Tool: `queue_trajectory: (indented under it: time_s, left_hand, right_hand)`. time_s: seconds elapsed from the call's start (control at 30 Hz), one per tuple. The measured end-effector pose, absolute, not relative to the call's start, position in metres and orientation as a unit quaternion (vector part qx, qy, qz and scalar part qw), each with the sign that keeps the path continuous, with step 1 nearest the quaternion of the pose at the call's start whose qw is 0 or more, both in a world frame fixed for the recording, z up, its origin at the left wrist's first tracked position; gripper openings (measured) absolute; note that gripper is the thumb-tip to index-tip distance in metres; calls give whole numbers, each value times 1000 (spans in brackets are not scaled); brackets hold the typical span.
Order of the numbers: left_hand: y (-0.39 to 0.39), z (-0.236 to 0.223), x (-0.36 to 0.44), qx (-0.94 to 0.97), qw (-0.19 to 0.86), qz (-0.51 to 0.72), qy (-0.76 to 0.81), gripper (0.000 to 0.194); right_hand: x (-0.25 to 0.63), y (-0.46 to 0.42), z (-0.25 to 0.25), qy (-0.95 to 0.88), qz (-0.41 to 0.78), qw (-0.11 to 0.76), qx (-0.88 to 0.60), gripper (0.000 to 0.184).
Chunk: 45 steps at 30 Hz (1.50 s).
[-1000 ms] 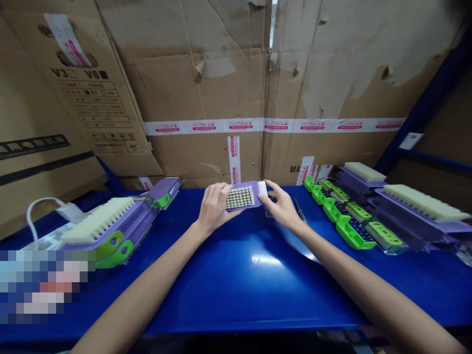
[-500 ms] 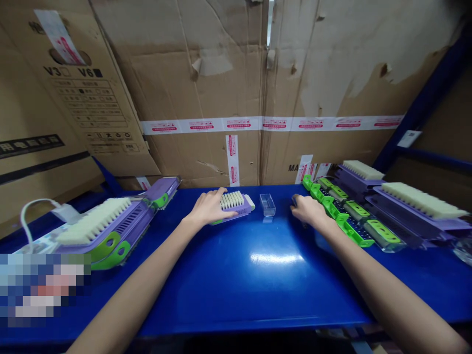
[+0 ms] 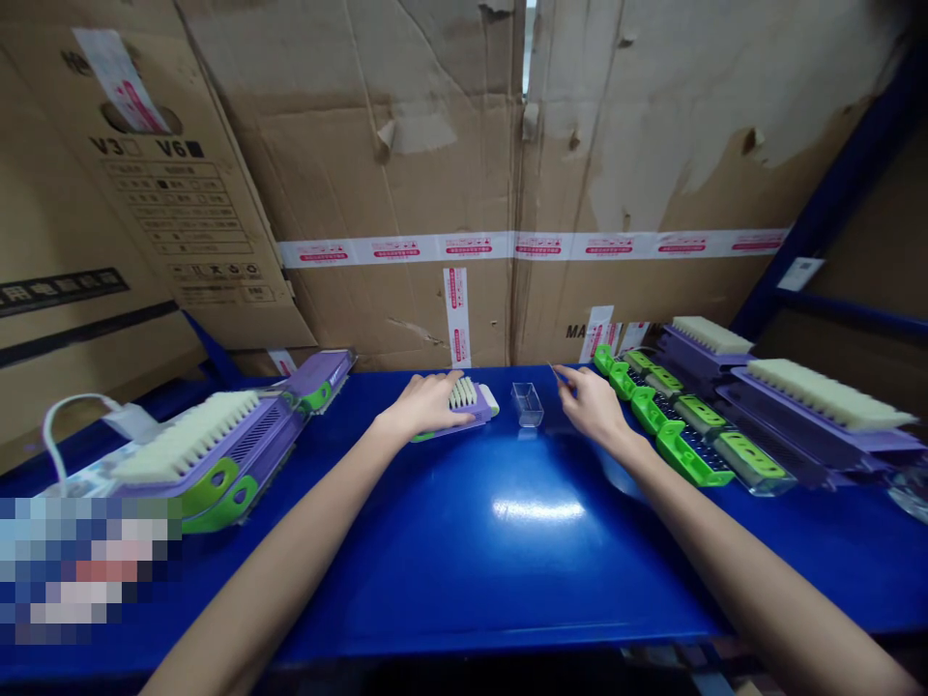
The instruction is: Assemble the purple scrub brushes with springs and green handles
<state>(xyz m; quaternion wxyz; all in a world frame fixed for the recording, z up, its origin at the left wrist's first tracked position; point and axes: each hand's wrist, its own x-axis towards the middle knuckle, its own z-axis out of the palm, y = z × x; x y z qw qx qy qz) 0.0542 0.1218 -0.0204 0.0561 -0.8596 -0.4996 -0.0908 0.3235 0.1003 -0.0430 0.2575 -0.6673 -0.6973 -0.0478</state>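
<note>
At the far middle, work partway along

Around a purple plastic block with cream bristles [image 3: 475, 415], the left hand's [image 3: 420, 404] fingers curl over the top and far side while its thumb lies along the near side, holding the block against the glossy blue table [image 3: 449, 551]. The right hand [image 3: 591, 401] pinches a slender, thin-tipped tool [image 3: 554, 370] between thumb and fingers; exactly what it is cannot be told, and its tip touches neither block nor table.

Between the hands, just right of the block, stands a small transparent plastic box [image 3: 528, 406], touched by neither hand.

As far as this view shows, the block looks largely put together: bristles up, a white end piece [image 3: 490, 397] seated at its right end. What seems left involves the tool, which has not yet met the block or the box; the hand hides part of the bristles, so their state there cannot be judged.

Farther right runs a row of bright green plastic pieces [image 3: 696, 458] beside transparent boxes with green tops [image 3: 754, 457], then purple bodies with cream bristle pads [image 3: 833, 398]. Well left lies a similar bristled purple unit [image 3: 195, 435], near a white cable [image 3: 50, 425]. Brown cardboard [image 3: 406, 184] stands behind everything.
</note>
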Motion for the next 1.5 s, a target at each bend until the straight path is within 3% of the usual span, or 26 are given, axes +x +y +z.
queue_trajectory:
  time_s: [0.13, 0.3, 0.53, 0.67, 0.83, 0.9, 1.07, 1.3, 1.5]
  left_hand:
    - [122, -24, 59, -866, 160, -124, -458, 84]
    - [117, -26, 56, -878, 233, -123, -399, 66]
    - [114, -16, 67, -877, 177, -184, -407, 53]
    - [124, -13, 79, -879, 96, -198, -423, 45]
    - [136, -17, 90, -879, -3, -204, -432, 30]
    - [138, -19, 92, -871, -19, -222, -438, 27]
    - [140, -22, 92, -870, -30, -236, -432, 26]
    - [139, -25, 88, -870, 5, -218, -442, 31]
    - [131, -21, 92, -866, 32, -211, -451, 30]
  right_hand:
    - [313, 97, -47, -714, -36, 313, -625, 41]
    - [295, 87, -43, -761, 13, 336, -555, 36]
    - [273, 79, -35, -799, 30, 274, -534, 30]
    - [272, 80, -27, -797, 25, 233, -557, 27]
    - [271, 79, -12, -809, 110, 210, -538, 32]
    - [269, 78, -7, -802, 82, 192, -559, 30]
    - [262, 74, -4, -782, -39, 135, -608, 29]
    - [248, 70, -32, -773, -16, 174, -609, 31]
    - [243, 64, -39, -759, -48, 157, -630, 37]
